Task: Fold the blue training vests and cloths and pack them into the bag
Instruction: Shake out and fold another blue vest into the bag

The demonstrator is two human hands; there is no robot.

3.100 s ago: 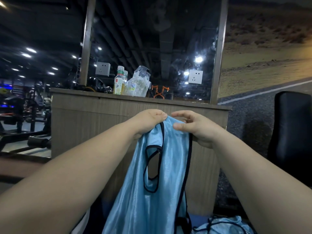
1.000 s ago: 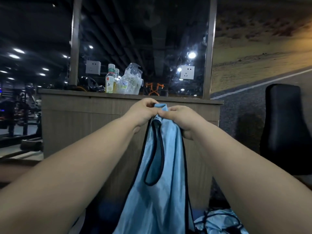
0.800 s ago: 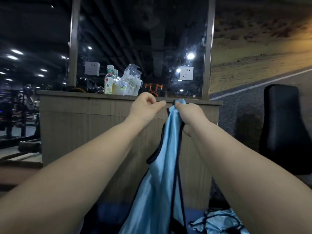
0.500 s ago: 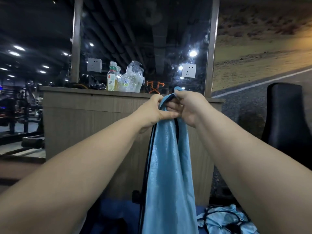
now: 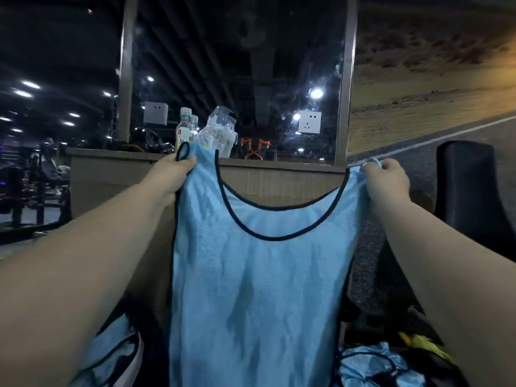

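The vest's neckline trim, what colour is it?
Dark, navy or black, edging the light blue vest; it shows best in the head view, the only one.

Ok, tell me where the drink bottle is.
Head view, left of centre: the drink bottle stands on the wooden ledge beside the crumpled clear plastic, just above the left hand.

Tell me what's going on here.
A person holds a blue vest up by its shoulders. The left hand grips one strap and the right hand the other, so it hangs spread flat in front of a wooden counter. It is not yet folded. More vests lie crumpled below. No bag is plainly in view.
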